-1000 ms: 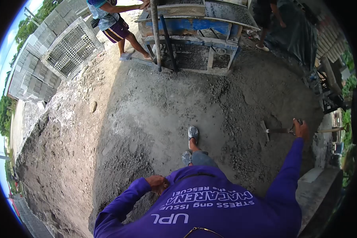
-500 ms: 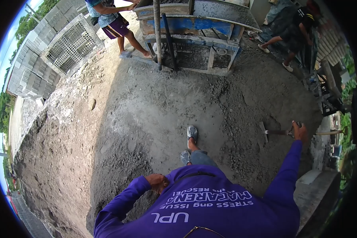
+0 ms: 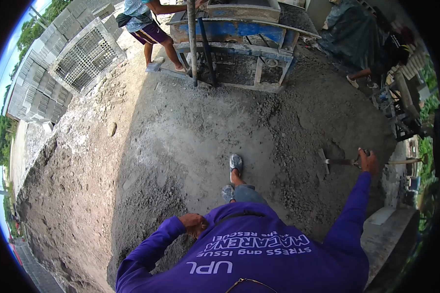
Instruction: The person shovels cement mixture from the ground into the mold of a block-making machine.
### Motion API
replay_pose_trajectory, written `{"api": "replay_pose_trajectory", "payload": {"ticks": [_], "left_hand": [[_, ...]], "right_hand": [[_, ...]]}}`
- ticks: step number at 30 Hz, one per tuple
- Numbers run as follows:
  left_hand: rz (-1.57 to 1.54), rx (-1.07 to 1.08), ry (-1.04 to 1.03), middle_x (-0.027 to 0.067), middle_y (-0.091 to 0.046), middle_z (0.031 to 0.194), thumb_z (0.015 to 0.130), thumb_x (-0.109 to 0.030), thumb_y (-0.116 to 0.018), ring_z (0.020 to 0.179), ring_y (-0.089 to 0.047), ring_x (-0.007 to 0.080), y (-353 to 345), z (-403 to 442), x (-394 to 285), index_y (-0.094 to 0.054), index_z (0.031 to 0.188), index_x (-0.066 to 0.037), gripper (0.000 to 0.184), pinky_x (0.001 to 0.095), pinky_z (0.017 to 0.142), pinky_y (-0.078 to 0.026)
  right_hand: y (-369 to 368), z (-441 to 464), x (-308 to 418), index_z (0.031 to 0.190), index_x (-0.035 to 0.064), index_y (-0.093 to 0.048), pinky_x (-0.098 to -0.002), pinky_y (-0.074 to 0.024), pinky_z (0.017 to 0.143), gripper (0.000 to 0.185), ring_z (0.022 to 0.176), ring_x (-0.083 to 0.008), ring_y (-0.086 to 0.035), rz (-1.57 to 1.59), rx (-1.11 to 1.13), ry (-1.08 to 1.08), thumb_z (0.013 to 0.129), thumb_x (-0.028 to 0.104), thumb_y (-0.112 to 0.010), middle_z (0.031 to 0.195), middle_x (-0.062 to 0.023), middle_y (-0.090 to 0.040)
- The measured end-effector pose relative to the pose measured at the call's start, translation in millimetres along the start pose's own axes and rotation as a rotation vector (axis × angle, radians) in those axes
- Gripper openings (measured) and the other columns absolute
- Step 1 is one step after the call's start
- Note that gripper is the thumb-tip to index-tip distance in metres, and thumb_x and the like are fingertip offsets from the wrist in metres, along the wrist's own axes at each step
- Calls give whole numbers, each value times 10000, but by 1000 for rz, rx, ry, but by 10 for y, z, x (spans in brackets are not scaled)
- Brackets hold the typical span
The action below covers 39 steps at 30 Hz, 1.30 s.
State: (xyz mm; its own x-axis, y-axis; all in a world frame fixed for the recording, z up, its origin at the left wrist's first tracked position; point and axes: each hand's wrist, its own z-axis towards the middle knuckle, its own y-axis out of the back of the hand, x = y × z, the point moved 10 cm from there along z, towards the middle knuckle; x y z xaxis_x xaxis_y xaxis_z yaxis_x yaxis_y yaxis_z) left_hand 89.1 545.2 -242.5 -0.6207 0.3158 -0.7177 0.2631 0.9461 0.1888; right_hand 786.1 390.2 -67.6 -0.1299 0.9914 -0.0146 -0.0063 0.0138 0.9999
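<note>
My right hand [image 3: 368, 161] is stretched out to the right, closed around the grip of a shovel [image 3: 341, 161]. The shovel's blade edge meets the sandy ground, and I see the tool foreshortened from above. My left hand [image 3: 194, 223] rests at my waist against the purple shirt [image 3: 259, 239]. Its fingers are curled in, and I see nothing held in them. My feet, in grey-smeared shoes [image 3: 235, 161], stand on the grey ground between the two hands.
Ahead stands a blue block-making bench [image 3: 230, 31] with an upright pole [image 3: 193, 44]. A person [image 3: 149, 29] works at its left; another [image 3: 393, 56] crouches by a dark tarp [image 3: 352, 34]. Concrete blocks [image 3: 49, 73] and a sand pile [image 3: 73, 195] lie left. A metal frame [image 3: 401, 107] stands right.
The person at the bench has shifted right and reaches over its top. At the right, the other person has moved right and bent lower. My hands and the shovel stay almost still.
</note>
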Motion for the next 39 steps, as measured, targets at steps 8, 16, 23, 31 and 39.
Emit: {"api": "replay_pose_trajectory", "payload": {"ticks": [8, 16, 23, 31, 39], "left_hand": [[27, -58, -57, 125, -650, 815, 686, -293, -723, 784, -625, 253, 45, -17, -15, -616, 844, -21, 333, 393, 690, -474], [-30, 37, 8, 143, -644, 791, 611, -365, -769, 766, -624, 284, -14, -24, 33, -628, 854, -37, 432, 388, 690, -474], [-37, -24, -1, 147, -640, 783, 614, -373, -765, 760, -624, 274, 50, -76, -46, -626, 833, -46, 417, 386, 681, -471], [0, -7, 13, 152, -646, 813, 628, -384, -752, 778, -626, 278, 64, -89, -71, -627, 885, -34, 452, 384, 696, -474], [2, -47, -14, 139, -646, 805, 634, -353, -738, 772, -622, 266, 29, -30, 19, -623, 883, -32, 422, 388, 697, -475]], "right_hand": [[-36, 25, -34, 1279, 96, -534, -453, -470, 887, 777, 1073, -327, -582, -6, -21, -12, 717, 631, -560, 1215, -148, -581], [-43, 5, -12, 1277, 93, -538, -460, -475, 870, 775, 1060, -329, -588, -40, -40, 11, 719, 632, -554, 1201, -152, -588], [-36, -82, 40, 1275, 90, -537, -468, -469, 881, 764, 1075, -327, -580, -5, 21, 8, 730, 626, -557, 1215, -153, -580], [16, -140, 58, 1301, 94, -510, -463, -446, 924, 780, 1134, -322, -542, -39, -52, 7, 727, 621, -565, 1272, -146, -541], [83, -218, 122, 1269, 58, -535, -442, -426, 939, 771, 1135, -333, -540, 49, -13, 9, 707, 579, -610, 1248, -157, -559]]}}
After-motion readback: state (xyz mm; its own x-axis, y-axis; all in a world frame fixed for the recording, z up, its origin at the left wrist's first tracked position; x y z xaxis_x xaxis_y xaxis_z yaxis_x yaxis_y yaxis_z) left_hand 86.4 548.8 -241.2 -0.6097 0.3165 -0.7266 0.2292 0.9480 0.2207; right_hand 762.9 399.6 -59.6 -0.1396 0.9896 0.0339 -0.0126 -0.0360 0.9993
